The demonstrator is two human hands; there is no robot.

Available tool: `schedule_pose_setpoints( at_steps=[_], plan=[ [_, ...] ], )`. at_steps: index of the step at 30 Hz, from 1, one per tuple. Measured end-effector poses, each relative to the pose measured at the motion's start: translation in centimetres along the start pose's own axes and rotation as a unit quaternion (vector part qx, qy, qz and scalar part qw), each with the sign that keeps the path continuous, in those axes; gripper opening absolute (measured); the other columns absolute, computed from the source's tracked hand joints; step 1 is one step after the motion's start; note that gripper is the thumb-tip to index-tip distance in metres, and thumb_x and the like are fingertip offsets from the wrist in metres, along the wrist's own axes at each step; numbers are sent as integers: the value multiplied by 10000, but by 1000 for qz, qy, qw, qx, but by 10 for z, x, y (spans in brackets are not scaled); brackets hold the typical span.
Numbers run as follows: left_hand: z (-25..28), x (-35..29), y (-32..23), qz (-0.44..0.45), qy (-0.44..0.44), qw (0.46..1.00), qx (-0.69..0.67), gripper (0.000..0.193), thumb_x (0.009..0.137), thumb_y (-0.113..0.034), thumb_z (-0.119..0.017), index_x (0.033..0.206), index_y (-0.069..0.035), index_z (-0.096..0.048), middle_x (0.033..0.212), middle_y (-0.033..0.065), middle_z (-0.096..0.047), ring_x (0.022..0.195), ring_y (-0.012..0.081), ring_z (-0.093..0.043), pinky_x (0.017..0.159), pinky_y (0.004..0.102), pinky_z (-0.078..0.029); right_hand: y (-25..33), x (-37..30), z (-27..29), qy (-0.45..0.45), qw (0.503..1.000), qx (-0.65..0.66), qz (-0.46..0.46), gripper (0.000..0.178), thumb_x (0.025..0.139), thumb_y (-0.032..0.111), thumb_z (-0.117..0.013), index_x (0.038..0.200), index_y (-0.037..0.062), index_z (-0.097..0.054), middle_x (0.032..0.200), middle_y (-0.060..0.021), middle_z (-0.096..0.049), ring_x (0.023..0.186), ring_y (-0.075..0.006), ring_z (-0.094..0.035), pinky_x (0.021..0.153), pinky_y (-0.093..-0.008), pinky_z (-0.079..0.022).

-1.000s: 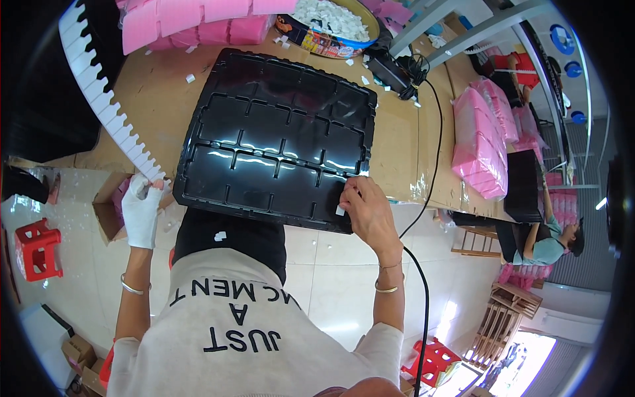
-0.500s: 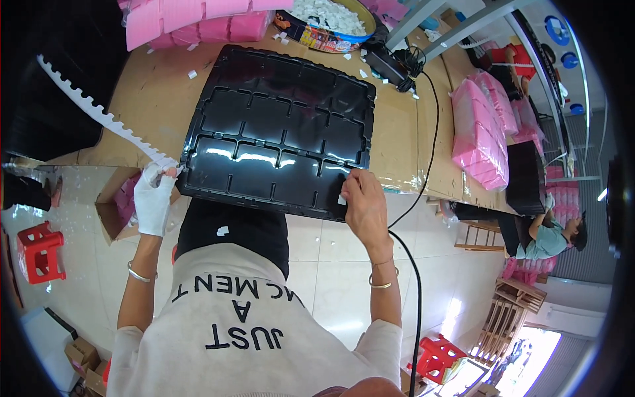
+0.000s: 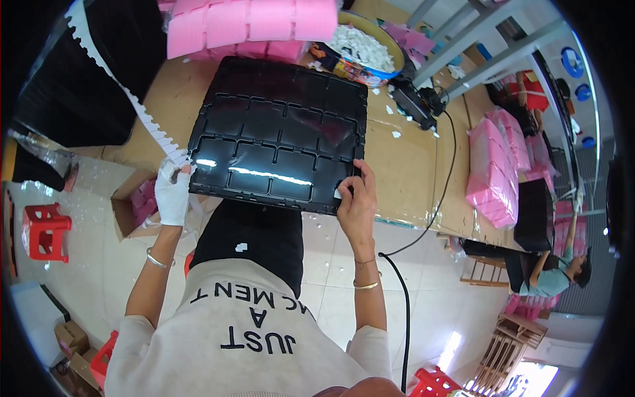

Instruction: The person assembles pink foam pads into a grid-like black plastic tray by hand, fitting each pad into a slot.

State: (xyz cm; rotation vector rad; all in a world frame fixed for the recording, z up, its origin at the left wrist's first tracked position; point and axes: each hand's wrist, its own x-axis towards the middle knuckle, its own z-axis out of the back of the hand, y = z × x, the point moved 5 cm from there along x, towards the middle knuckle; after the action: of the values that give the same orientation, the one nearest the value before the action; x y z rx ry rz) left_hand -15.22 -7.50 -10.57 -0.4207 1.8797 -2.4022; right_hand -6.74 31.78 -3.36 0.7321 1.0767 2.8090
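Observation:
A shiny black plastic tray (image 3: 284, 126) with moulded ridges lies at the table's near edge, in front of my body. My left hand (image 3: 172, 198), in a white glove, pinches the lower end of a long white notched strip (image 3: 129, 96) beside the tray's near left corner. From there the strip curves up and away to the left. My bare right hand (image 3: 358, 206) is at the near right corner, with a small white piece (image 3: 338, 194) at its bent thumb and fingertips. One finger of that hand reaches along the tray's right edge.
Pink foam blocks (image 3: 254, 23) and a round tub (image 3: 367, 49) of white bits stand behind the tray. A black adapter (image 3: 413, 102) with a cable lies right of it. Wrapped pink packs (image 3: 493, 172) sit farther right; a person (image 3: 555, 274) works beyond.
The whole view has shifted. The white strip now rises more steeply from my left hand. A finger of my right hand has stretched up along the tray's edge.

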Motion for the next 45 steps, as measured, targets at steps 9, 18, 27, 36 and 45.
schedule_pose_setpoints(
  at_steps=[9,18,27,36,45],
  plan=[
    [26,10,-1,-27,-48,994,93,204,959,-69,-689,1155,-15,-678,1167,87,-643,1049,212,-615,922,316,-490,21,34,-29,61,990,-107,65,83,848,-74,-646,862,-3,-605,1372,-199,-552,1270,-406,-541,1058,-454,-441],
    [29,10,-9,-67,-99,990,74,213,936,-88,-733,1118,0,-667,1128,76,-653,1022,174,-623,895,316,-497,15,40,-8,26,995,66,67,75,858,-39,-672,871,5,-612,1240,-163,-580,1142,-331,-553,976,-424,-448],
    [34,9,-66,141,2,976,-166,178,956,-61,-716,1105,19,-656,1046,66,-708,894,90,-661,700,222,-523,-19,209,-14,-211,971,110,-3,73,937,-2,-645,1005,-27,-657,867,-101,-651,823,-162,-623,775,-313,-515],
    [5,8,-85,246,89,923,-282,231,976,-117,-692,1149,27,-644,933,82,-703,754,144,-698,590,200,-495,36,212,-98,92,978,185,6,151,947,71,-651,1049,-29,-698,994,-91,-694,854,-174,-627,766,-308,-503],
    [-27,19,-100,241,136,923,-269,179,959,-98,-720,1083,19,-665,891,78,-715,726,152,-716,591,228,-509,143,100,-129,326,889,321,7,155,949,104,-738,1063,8,-696,1017,-18,-656,851,-67,-582,723,-221,-481]
  ],
)
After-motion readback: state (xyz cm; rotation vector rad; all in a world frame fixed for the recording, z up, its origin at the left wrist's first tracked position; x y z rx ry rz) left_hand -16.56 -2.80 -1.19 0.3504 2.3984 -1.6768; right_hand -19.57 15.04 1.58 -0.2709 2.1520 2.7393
